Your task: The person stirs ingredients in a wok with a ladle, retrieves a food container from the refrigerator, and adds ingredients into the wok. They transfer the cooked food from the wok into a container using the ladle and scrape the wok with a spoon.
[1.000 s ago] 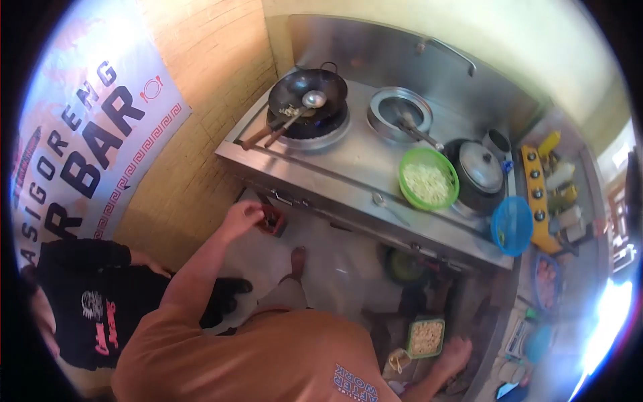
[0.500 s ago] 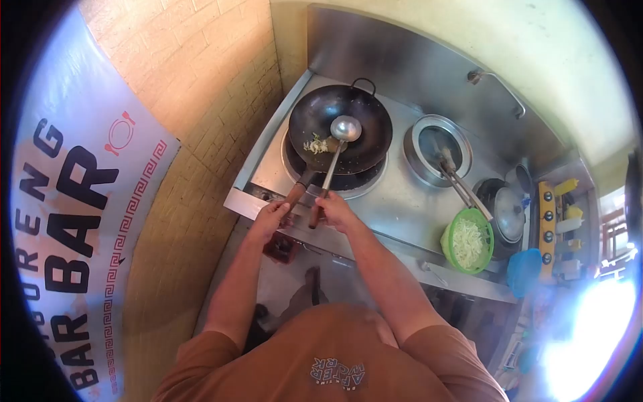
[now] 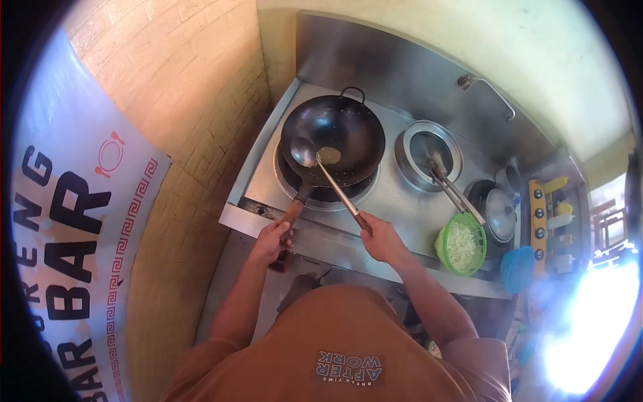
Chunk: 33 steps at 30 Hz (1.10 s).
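Note:
A dark wok [image 3: 362, 127] sits over the left burner, with a loop handle at its far rim. My left hand [image 3: 273, 242] is closed round the wok's wooden handle [image 3: 293, 213]. In my right hand [image 3: 384, 238] is the wooden grip of a long metal ladle [image 3: 339, 192]. The ladle's bowl lies inside the wok at the left, near the wall. Beside it, low in the wok, is a small pool of yellowish liquid [image 3: 329, 156]. Whatever lies under the ladle bowl is hidden.
A round metal pot [image 3: 406, 161] with utensils stands right of the wok. Nearer me, a green basket [image 3: 479, 262] holds pale shreds. Behind it are a lidded pan [image 3: 499, 216] and a blue container [image 3: 517, 268]. A faucet [image 3: 492, 86] juts from the steel backsplash; a brick wall stands left.
The ladle bowl has moved left in the wok, and my right hand has shifted right and toward me. The pale shreds seen in the wok are no longer visible; yellowish liquid shows instead.

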### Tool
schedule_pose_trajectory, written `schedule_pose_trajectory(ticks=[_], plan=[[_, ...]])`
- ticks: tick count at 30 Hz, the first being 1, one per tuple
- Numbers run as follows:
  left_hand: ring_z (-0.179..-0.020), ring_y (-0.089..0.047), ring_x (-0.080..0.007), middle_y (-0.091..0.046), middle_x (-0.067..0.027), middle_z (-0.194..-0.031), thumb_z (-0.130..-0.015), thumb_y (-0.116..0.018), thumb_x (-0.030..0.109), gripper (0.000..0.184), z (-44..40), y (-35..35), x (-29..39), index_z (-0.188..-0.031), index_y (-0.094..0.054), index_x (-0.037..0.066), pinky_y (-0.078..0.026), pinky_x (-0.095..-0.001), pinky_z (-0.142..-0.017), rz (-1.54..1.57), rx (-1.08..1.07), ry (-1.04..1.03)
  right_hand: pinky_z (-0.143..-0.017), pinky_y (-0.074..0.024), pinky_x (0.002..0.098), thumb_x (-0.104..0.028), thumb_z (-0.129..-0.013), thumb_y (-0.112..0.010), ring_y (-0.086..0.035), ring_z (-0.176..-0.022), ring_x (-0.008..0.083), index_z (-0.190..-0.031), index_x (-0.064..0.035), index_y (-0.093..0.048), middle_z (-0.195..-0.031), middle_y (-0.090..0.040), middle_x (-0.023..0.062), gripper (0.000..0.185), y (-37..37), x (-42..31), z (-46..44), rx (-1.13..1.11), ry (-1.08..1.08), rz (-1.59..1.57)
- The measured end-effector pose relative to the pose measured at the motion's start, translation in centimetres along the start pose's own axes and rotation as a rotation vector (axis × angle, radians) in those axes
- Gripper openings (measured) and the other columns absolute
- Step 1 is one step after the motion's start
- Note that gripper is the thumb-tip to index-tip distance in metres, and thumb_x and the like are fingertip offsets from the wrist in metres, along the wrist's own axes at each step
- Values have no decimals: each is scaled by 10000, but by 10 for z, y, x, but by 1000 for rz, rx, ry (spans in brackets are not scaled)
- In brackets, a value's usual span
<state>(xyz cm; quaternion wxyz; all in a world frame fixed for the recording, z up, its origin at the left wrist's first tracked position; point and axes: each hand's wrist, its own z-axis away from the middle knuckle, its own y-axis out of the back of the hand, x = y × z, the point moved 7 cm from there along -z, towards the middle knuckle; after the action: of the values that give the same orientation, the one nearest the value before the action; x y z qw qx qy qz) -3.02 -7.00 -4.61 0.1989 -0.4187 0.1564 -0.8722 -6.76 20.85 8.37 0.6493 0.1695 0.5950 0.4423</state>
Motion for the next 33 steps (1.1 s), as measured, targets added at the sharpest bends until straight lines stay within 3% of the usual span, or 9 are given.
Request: schedule_pose_trajectory(ticks=[1, 4, 11, 14, 21, 23, 27, 30, 33], plan=[[-623, -535, -135, -568, -27, -836, -941, -613, 230, 247, -2, 0, -2, -1110, -558, 58, -509, -324, -606, -4, -1, -3, -786, -524, 484, -56, -881, -512, -657, -862, 381, -1365, -87, -450, -969, -618, 222, 489, 0, -2, 1, 23, 40, 159], [-641, -550, -150, -572, -33, -839, -943, -613, 229, 252, -4, 4, -9, -1113, -557, 53, -515, -328, -614, -3, 6, -1, -791, -524, 490, -44, -865, -500, -637, -931, 413, -1349, -98, -447, -1033, -596, 219, 491, 10, 21, -15, 43, -219, 394], [-838, -643, -219, -595, -71, -955, -976, -551, 263, 268, -4, 6, -15, -1134, -542, 47, -554, -396, -797, 129, -124, -11, -813, -524, 480, -66, -875, -494, -634, -963, 394, -1437, -137, -368, -1100, -566, 214, 580, 25, 31, -35, 259, -219, 262], [-909, -648, -238, -593, -91, -1041, -997, -501, 299, 308, 8, 3, -12, -1170, -527, 45, -536, -419, -873, 171, -245, 4, -821, -516, 480, -71, -874, -507, -631, -948, 389, -1428, -141, -387, -1104, -569, 219, 571, 2, 59, -53, 223, -270, 254], [-1091, -615, -308, -587, -123, -1190, -995, -461, 409, 466, 17, 18, -13, -1268, -492, 32, -483, -472, -964, 189, -323, 127, -829, -498, 487, -61, -868, -499, -615, -941, 407, -1419, -148, -401, -1060, -577, 224, 566, 25, 34, -39, 254, -68, 197], [-1136, -590, -319, -585, -132, -1222, -986, -481, 402, 475, 16, 19, -20, -1282, -490, 31, -466, -481, -985, 240, -492, 177, -829, -495, 476, -45, -854, -514, -609, -934, 404, -1417, -148, -400, -1030, -579, 217, 584, 18, 36, -60, 294, 19, 204], [-1210, -545, -331, -587, -149, -1261, -953, -551, 344, 461, 18, 48, -59, -1287, -509, 30, -433, -501, -1018, 105, -744, 338, -783, -512, 467, -22, -852, -484, -621, -897, 383, -1434, -161, -387, -1010, -563, 191, 606, 20, 5, -35, 21, -82, 508], [-1224, -527, -328, -558, -164, -1298, -960, -540, 298, 469, 8, 81, -127, -1334, -485, 20, -434, -534, -1003, -267, -522, 603, -764, -521, 469, -11, -853, -472, -633, -877, 382, -1444, -169, -376, -1028, -562, 192, 619, 36, -2, 5, -74, -165, 616], [-1185, -544, -323, -550, -130, -1299, -920, -585, 226, 420, -43, 120, -207, -1301, -514, 65, -440, -533, -992, -153, -3, 562, -770, -526, 479, -11, -860, -476, -643, -868, 391, -1454, -164, -357, -1070, -567, 212, 625, 33, 15, -11, 9, -210, 584]])
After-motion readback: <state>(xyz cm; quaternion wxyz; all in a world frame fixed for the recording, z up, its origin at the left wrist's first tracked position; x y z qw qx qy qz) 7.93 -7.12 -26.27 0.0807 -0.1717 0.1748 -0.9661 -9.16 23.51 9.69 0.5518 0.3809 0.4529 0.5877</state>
